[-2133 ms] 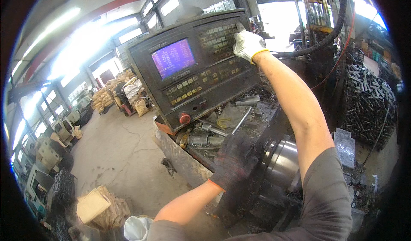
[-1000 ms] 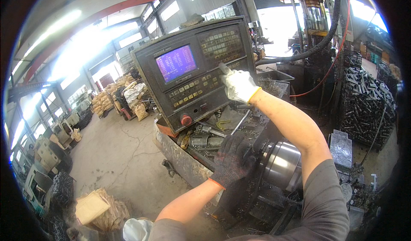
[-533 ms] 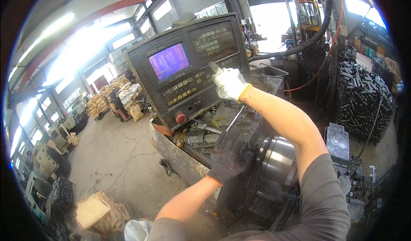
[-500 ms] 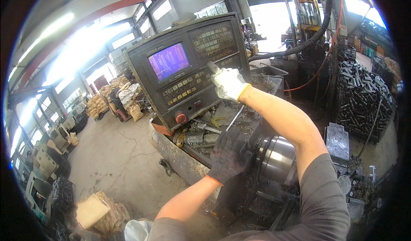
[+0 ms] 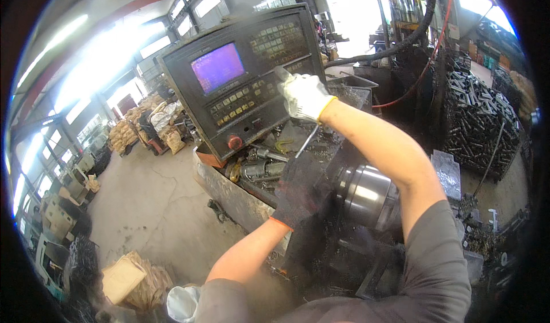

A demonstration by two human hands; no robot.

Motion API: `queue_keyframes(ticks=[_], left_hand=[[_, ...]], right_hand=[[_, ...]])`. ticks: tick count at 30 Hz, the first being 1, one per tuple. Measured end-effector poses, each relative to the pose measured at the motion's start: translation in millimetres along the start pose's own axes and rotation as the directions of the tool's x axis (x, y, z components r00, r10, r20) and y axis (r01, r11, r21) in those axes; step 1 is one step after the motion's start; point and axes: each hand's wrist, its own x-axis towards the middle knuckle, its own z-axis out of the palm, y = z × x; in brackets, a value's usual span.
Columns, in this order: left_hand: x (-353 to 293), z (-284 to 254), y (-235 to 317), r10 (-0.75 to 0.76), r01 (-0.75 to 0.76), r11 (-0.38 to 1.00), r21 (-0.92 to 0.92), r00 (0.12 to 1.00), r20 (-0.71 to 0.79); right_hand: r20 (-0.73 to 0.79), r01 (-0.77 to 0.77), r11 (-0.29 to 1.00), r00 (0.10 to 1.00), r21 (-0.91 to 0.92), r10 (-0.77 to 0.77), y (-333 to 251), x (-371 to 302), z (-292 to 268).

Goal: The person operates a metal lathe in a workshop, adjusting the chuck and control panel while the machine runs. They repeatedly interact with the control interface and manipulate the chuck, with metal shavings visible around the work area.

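Note:
My right hand (image 5: 307, 98), in a white glove with a yellow cuff, is at the right side of a dark machine control panel (image 5: 203, 125). Its index finger, dark at the tip, is stretched toward the keys, though contact is unclear. The lit purple screen (image 5: 217, 68) sits to its left. Lower down, my left hand (image 5: 301, 190) wears a dark glove with an orange cuff, beside a shiny metal chuck (image 5: 366, 194). A thin metal rod (image 5: 307, 141) ends at this glove; whether the hand grips it is hidden. The left fingers are dark and blurred.
A red knob (image 5: 234, 142) stands out at the panel's bottom. Metal tools (image 5: 266, 169) lie on the machine bed below. Far right is a bin heaped with metal tubes (image 5: 478, 128). Brown sacks (image 5: 123, 277) lie at lower left on the concrete floor (image 5: 154, 202).
The whole view has shifted, so the panel and machine sit slightly higher and further left. The screen's text lines have faded or blurred. Both hands stay at nearly the same places on the machine.

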Motion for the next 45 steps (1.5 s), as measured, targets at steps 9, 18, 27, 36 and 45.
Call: queue_keyframes(ticks=[9,18,27,36,45], left_hand=[[3.1,-2.9,-0.9,-0.034,0.035,0.999,0.031,0.999,-0.031],[34.9,-51.9,-2.6,0.020,-0.021,0.984,0.177,1.000,0.006],[139.1,-19.3,-55.0,-0.508,0.314,0.753,0.579,0.836,0.207],[167.7,-7.9,-96.6,-0.587,0.349,0.674,0.651,0.789,0.184],[170.3,-1.6,-115.4,-0.622,0.296,0.619,0.727,0.751,0.224]], right_hand=[[0.266,-0.146,0.989,0.954,0.018,0.136,36.2,-219.5,-148.0],[0.230,-0.617,0.725,0.691,-0.308,0.686,68.0,-525.5,-202.7],[0.068,-0.928,0.364,0.359,-0.075,0.931,41.1,-568.3,-145.6],[-0.106,-0.846,0.510,0.528,-0.156,0.843,43.3,-583.3,-129.0],[-0.136,-0.903,0.413,0.427,-0.118,0.894,43.4,-565.5,-127.1]])
